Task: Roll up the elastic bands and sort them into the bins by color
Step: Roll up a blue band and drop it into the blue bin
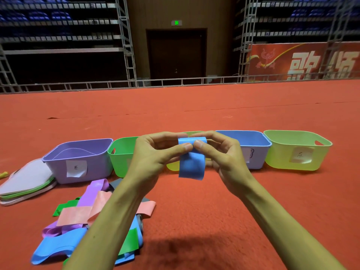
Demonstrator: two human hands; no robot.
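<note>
Elastic bands [78,213] lie nearest, in a loose, overlapping heap of pink, purple, green, blue and grey on the red carpet [214,221], partly under the left forearm. A low sweep of that arm is likely to drag or scatter them. Above and beyond the heap, one blue band [191,164] is held in the air. The left hand [153,152] and the right hand [222,152] each pinch its upper end between thumb and fingers, thumb tips almost touching, and the lower length hangs free as a flat tail. Judged from this, rolling has barely begun. The material looks slick and springy, so any slackening of either pinch may let the first turns spring open. Uneven pull between the two hands may skew the roll into a cone. Beyond the hands, five bins stand in a row: a purple bin [97,166], a green bin [120,162], a yellow-green bin [172,166] largely hidden behind the hands, a blue bin [257,156] just behind the right hand, and a second yellow-green bin [282,158]. The paper labels are too small to read. A roll released without care may uncoil inside the bin, and a hurried drop may land in a neighbouring bin.
</note>
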